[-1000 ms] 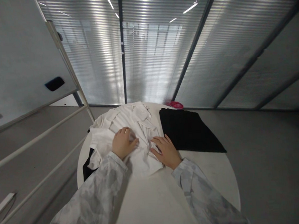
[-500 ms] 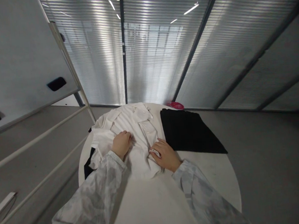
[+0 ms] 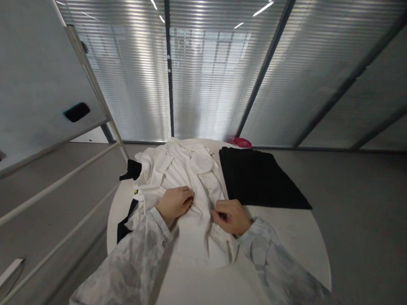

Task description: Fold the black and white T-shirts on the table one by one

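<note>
A crumpled white shirt (image 3: 177,173) lies on a round white table (image 3: 292,249). My left hand (image 3: 175,202) rests on the shirt's middle, fingers bent and pressed into the cloth. Just right of it, my right hand (image 3: 229,215) is curled into a pinch on the shirt's right edge. Both sleeves are pale and mottled grey.
A folded black garment (image 3: 258,178) lies on the table right of the shirt. Another dark cloth (image 3: 129,170) pokes out from under the shirt at the left. A pink object (image 3: 241,142) sits at the table's far edge. A whiteboard on a stand stands at the left.
The white shirt has been pulled toward me and bunched narrower. My right hand went from flat and open to a pinch on the cloth; my left hand slid right along the shirt.
</note>
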A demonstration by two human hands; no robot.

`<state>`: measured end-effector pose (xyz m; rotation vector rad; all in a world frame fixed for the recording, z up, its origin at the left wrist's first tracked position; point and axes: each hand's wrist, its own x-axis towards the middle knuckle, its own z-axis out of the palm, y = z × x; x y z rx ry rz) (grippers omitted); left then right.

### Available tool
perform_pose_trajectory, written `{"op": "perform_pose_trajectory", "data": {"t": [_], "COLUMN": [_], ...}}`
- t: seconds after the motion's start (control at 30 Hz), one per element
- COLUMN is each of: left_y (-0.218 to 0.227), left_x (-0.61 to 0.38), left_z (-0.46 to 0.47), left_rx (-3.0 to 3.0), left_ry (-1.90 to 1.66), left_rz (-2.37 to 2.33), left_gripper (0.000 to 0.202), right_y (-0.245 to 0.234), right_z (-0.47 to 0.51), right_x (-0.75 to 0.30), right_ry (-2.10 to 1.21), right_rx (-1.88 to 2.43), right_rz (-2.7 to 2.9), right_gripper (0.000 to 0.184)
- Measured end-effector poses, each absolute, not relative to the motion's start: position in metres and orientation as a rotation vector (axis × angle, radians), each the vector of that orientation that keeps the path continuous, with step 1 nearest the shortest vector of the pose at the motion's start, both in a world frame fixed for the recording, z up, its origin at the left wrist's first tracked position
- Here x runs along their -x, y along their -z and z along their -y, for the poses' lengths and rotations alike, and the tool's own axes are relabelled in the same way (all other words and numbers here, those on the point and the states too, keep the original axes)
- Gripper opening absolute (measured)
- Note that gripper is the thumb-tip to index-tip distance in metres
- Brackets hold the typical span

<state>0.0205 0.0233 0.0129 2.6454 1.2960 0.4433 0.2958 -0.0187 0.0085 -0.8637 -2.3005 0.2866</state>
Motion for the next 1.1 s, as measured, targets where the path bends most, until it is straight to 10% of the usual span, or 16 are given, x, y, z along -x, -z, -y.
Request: {"op": "perform_pose_trajectory", "data": {"t": [0.13, 0.33, 0.6, 0.87, 1.1], "left_y": [-0.017, -0.028, -0.033, -0.039, -0.01], "left_x": [-0.023, -0.025, -0.025, 0.006, 0.038], "left_z": [-0.02, -0.013, -0.011, -0.029, -0.052], "left_rx": [-2.679, -2.664, -2.575, -2.415, -2.147], "left_ry": [-0.445, -0.403, -0.422, -1.043, -0.633], "left_rz": [-1.095, -0.837, -0.838, -1.74, -2.295], "left_gripper": [0.017, 0.013, 0.011, 0.039, 0.061], "right_y": [-0.009, 0.006, 0.005, 0.001, -0.003], "right_z": [0.01, -0.002, -0.003, -0.002, 0.007], "right_x": [-0.297, -0.299, -0.293, -0.29, -0.287], "right_ry": [-0.087, 0.037, -0.02, 0.005, -0.183], "right_rx": [1.035, 1.297, 1.346, 1.29, 1.013], "right_rz": [2.145, 2.246, 2.272, 2.295, 2.374], "right_gripper": [0.014, 0.054, 0.018, 0.016, 0.017]}}
